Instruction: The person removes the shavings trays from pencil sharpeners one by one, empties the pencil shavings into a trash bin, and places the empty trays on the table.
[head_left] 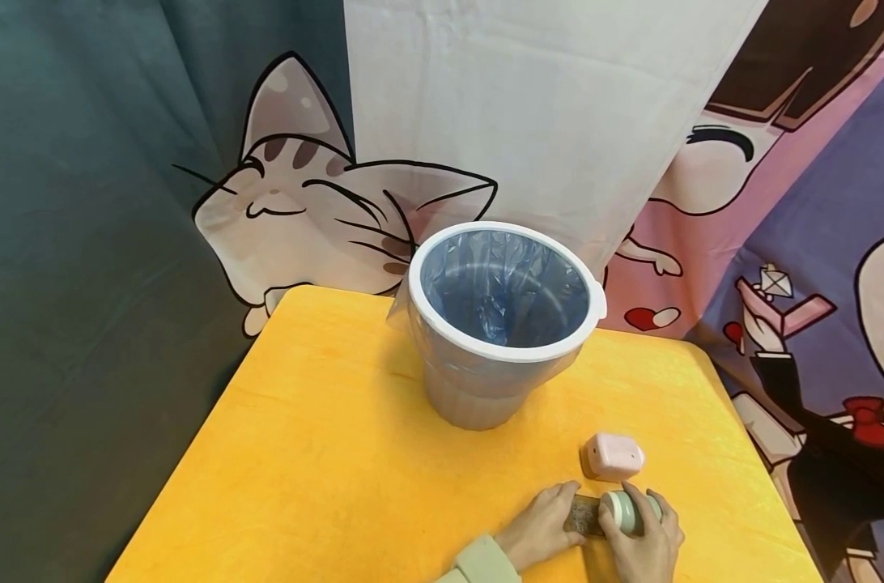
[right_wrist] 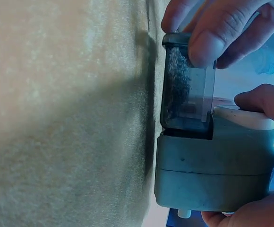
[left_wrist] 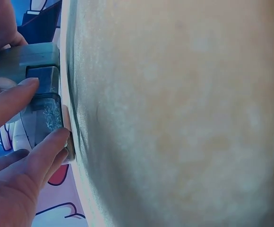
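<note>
A green pencil sharpener [head_left: 626,512] with a white band lies near the front of the yellow table. Its clear drawer [right_wrist: 189,90] sticks out of the body, with dark grey shavings showing inside. My left hand [head_left: 540,526] pinches the drawer's outer end between thumb and fingers. Around the green body, the fingers of my right hand [head_left: 649,538] are curled in a grip. In the left wrist view the drawer [left_wrist: 47,116] sits close to the tabletop, beside the body. Just behind the hands is a pink box-shaped item [head_left: 613,457] with small dark holes.
A white-rimmed bin [head_left: 478,348] lined with a clear bag stands toward the back of the yellow table [head_left: 325,453]. Cartoon-printed curtains [head_left: 544,105] hang behind and on both sides.
</note>
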A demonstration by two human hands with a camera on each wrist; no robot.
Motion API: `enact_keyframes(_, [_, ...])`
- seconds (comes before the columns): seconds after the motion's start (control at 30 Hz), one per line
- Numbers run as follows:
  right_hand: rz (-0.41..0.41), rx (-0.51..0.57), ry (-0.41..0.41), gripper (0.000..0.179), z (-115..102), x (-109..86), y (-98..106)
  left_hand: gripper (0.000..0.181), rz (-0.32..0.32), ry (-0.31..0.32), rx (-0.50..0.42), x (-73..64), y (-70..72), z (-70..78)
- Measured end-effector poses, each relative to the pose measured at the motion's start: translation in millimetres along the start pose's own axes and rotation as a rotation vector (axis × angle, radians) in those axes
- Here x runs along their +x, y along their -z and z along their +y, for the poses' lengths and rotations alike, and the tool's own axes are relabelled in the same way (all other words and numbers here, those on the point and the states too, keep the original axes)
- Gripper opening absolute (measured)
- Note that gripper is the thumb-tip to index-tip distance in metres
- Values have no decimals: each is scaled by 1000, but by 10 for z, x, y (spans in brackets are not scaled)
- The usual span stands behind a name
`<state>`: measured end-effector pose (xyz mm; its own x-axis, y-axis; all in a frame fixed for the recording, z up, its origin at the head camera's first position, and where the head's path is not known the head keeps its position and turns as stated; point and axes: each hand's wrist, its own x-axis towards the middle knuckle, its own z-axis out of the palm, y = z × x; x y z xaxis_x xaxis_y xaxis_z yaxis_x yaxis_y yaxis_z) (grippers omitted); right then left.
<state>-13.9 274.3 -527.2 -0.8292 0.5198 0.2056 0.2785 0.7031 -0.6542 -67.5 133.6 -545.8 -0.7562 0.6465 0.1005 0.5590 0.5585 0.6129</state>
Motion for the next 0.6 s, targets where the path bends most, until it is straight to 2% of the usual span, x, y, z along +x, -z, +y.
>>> enact_keyframes(0.17, [15,-2,12,46,24,18,-6,60,16,4,-12,-8,-6,-2])
enact_keyframes(0.37, [36,3,35,46,55,32,-14,60,18,54,-47,-34,41,6])
enact_keyframes(0.6, [20,5,47,46,79,13,-49,62,76,19,-46,-103,54,-117])
